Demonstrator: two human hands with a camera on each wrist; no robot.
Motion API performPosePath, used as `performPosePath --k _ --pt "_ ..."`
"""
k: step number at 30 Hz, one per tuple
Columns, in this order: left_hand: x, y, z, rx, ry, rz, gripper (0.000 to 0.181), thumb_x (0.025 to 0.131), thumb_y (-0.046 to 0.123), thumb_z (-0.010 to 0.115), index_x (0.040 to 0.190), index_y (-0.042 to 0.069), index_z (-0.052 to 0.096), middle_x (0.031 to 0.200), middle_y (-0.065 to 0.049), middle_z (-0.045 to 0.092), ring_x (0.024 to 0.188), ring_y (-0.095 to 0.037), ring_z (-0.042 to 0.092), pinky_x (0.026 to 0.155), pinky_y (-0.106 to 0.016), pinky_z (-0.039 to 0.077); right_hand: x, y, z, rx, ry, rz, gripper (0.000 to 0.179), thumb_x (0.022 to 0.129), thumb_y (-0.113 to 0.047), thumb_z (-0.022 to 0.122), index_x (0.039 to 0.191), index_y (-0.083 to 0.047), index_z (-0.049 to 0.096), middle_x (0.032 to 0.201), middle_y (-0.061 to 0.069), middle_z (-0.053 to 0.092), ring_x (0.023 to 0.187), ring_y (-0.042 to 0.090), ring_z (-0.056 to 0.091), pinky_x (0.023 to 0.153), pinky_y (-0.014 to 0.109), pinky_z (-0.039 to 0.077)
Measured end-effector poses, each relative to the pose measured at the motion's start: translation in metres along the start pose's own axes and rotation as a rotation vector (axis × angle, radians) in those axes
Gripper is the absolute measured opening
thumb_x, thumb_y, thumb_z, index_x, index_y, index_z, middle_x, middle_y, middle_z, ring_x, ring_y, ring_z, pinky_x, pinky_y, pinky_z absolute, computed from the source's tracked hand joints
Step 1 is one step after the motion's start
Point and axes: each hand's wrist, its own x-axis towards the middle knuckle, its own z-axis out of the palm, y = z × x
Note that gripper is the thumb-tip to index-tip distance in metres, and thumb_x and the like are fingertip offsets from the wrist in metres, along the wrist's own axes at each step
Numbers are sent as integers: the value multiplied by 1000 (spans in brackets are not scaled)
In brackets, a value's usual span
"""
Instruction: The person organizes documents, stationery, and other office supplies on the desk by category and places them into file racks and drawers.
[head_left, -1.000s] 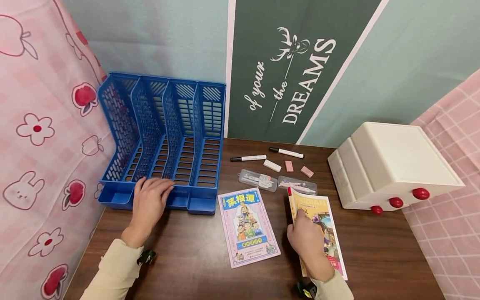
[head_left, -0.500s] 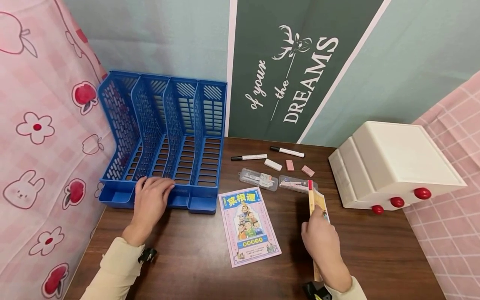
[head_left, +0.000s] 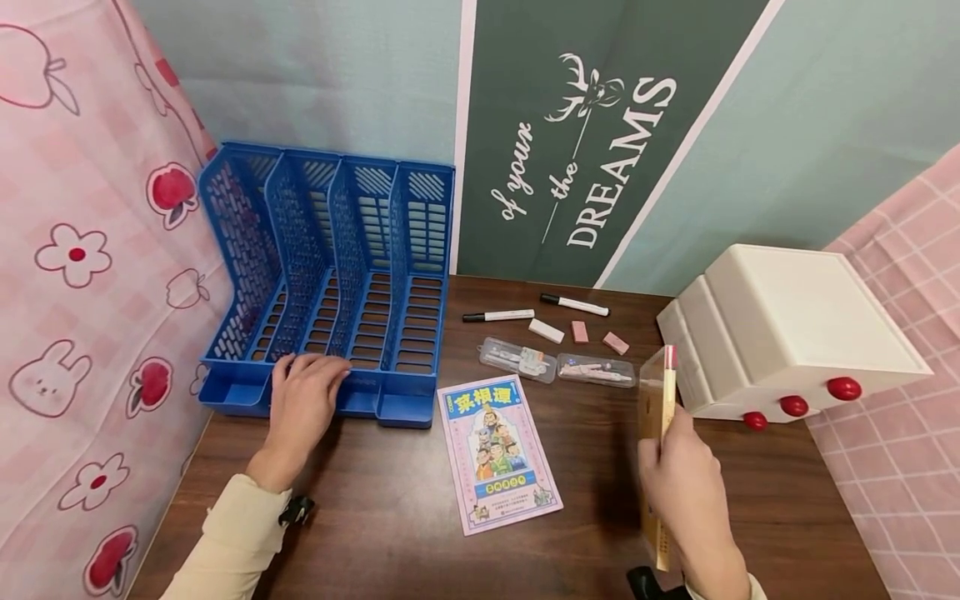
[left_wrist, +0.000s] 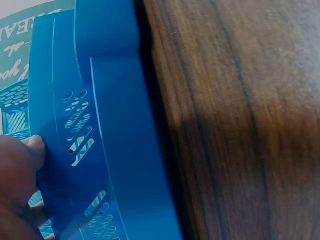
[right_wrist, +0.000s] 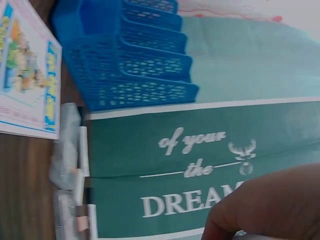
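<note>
My left hand grips the front edge of a blue file rack with four upright slots. In the left wrist view the thumb lies on the near side of that edge, and the other fingers reach behind it. On the right side of the table, my right hand holds a book on edge, its yellow spine with a red top turned up to the head camera. A pink comic book with a cartoon cover lies flat between the hands. The right wrist view shows only part of the right hand.
Two markers, a white eraser, two pink erasers and two clear cases of stationery lie at the back. A white drawer box with red knobs stands at the right. Curtains hang around the table.
My right hand has lifted the yellow book from lying flat, turned it spine up and moved it to the right. The left hand stays on the rack.
</note>
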Motion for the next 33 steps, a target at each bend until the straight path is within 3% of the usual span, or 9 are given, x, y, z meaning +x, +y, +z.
performPosePath --k 5,8,13,18,23,30,33 --pt "-2 -1 1 -6 34 21 9 92 4 72 100 6 76 103 -13 76 113 -39 59 102 -60 32 -1 -7 -8 73 106 -19 29 85 0 51 113 7 51 82 29 67 61 37 61 49 53 46" --pt "-2 -1 2 -5 37 27 9 92 4 72 100 6 75 103 -13 76 113 -40 59 101 -59 33 -2 -11 -7 110 142 -41 37 84 2 51 120 8 53 91 32 70 66 37 64 50 50 47" --pt "-2 0 2 -5 23 30 8 93 5 70 100 6 75 101 -13 76 110 -39 58 101 -59 33 -2 -15 -1 187 207 -90 41 83 7 54 124 8 55 93 29 72 64 27 59 48 30 41" --pt "-2 1 1 -1 11 20 9 94 7 70 101 6 75 101 -12 76 109 -37 58 102 -58 32 1 -19 6 297 296 -104 36 82 8 59 118 4 61 90 24 73 61 10 57 46 17 39" --pt "-1 0 0 6 11 13 9 94 7 70 102 7 76 102 -12 76 108 -37 59 103 -59 32 6 -23 16 415 353 -94 31 81 10 61 111 5 64 88 21 74 61 -7 54 47 14 42" --pt "-1 0 -1 1 -5 -6 10 94 7 71 102 7 76 104 -13 76 108 -37 60 106 -62 30 14 -25 33 555 419 -86 22 85 9 67 107 7 67 84 18 73 61 -6 58 49 12 43" --pt "-1 1 -1 2 -21 -17 11 94 7 71 104 7 76 105 -13 76 109 -36 61 108 -62 29 14 -24 39 590 454 -87 19 84 11 68 103 10 67 79 8 71 58 -5 56 48 12 42"
